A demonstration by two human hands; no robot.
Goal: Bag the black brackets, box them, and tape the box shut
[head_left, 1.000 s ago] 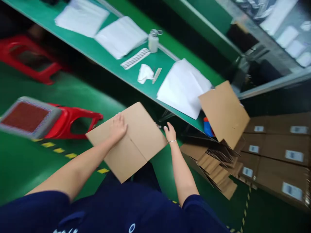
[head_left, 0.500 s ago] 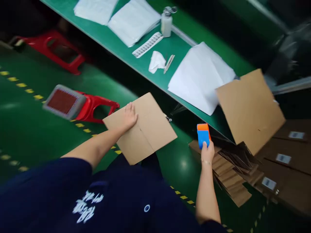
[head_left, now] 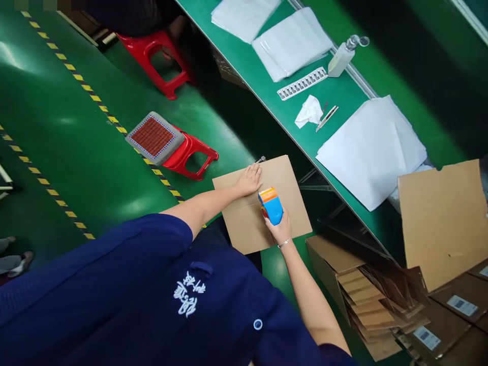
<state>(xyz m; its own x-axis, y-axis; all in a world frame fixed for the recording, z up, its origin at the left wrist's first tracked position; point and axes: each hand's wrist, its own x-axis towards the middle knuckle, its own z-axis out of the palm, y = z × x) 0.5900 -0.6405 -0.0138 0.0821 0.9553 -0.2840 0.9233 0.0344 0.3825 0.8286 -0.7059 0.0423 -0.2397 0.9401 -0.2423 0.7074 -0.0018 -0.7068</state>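
In front of my body is a cardboard box, its flat brown face with a seam turned up. My left hand lies flat on that face near its far edge, fingers stretched out. A blue and orange tape dispenser is gripped in my right hand, over the middle of the cardboard beside my left fingers. Whether its front end touches the box I cannot tell. What supports the box underneath is hidden.
A green workbench bears white sheets, a bottle, a cloth and tweezers. Folded cardboard stands at the lower right, near labelled cartons. A cushioned red stool is left; a person sits beyond.
My right hand has brought the tape dispenser leftward from beside the bench to over the box. My left hand still rests on the cardboard. The view has shifted and turned.
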